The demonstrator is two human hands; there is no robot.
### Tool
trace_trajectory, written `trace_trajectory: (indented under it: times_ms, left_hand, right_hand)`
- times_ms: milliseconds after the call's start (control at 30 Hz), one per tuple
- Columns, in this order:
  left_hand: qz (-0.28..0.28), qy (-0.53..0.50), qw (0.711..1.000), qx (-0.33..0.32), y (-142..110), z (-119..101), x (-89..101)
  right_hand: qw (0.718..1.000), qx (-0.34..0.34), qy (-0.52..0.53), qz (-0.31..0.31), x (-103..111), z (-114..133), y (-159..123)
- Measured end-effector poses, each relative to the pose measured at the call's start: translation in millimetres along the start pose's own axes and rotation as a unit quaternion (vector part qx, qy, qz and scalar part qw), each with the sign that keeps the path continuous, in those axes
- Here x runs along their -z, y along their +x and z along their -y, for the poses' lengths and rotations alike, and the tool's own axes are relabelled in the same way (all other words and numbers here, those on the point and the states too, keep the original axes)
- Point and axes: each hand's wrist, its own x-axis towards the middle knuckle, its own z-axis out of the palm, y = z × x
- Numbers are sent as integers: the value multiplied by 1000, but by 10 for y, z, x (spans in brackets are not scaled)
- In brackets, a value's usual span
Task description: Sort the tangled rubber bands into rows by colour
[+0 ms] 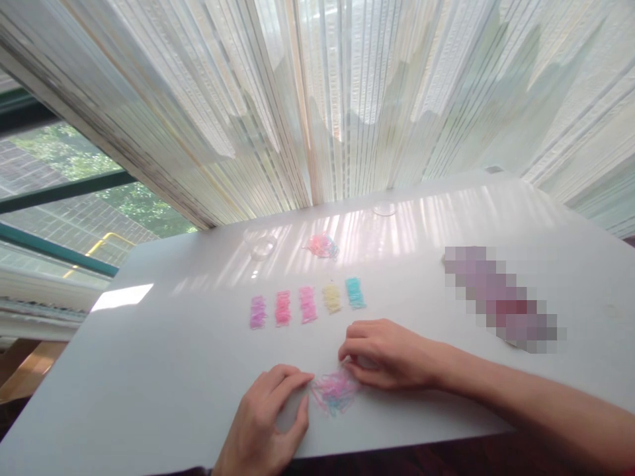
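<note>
A loose pile of thin coloured strands (336, 391), which look like small rubber bands in pink, purple and blue, lies near the table's front edge. At its left side is my left hand (270, 413), index fingertip touching the pile's edge and thumb held apart. My right hand (384, 354) reaches over from the right, fingers curled and thumb close to the index finger at the pile's upper right; whatever is between them is hidden. Beyond my hands the same strands lie sorted in stacks: purple (257, 312), coral pink (282, 309), pink (307, 305), yellow (331, 299) and blue (355, 293).
Farther back on the white table (163, 370) lies another mixed pile (323, 245), with a clear round dish or lid (262, 247) to its left and another clear round piece (385, 209) behind. A blurred-out long object (496, 297) lies right. Striped curtains (317, 99) hang along the back.
</note>
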Motion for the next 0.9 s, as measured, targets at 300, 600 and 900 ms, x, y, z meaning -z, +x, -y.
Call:
trace_trajectory:
  times_ms: [300, 600, 900]
  left_hand:
    - [-7, 55, 998, -5, 0, -16, -78]
    - [-15, 8, 1000, -25, 34, -55, -10]
    - [-19, -24, 999, -40, 191, -178, -24]
  right_hand:
    - [999, 34, 30, -14, -74, 37, -12]
    - [997, 57, 39, -34, -101, 30, -21]
    - [992, 79, 49, -82, -139, 53, -4]
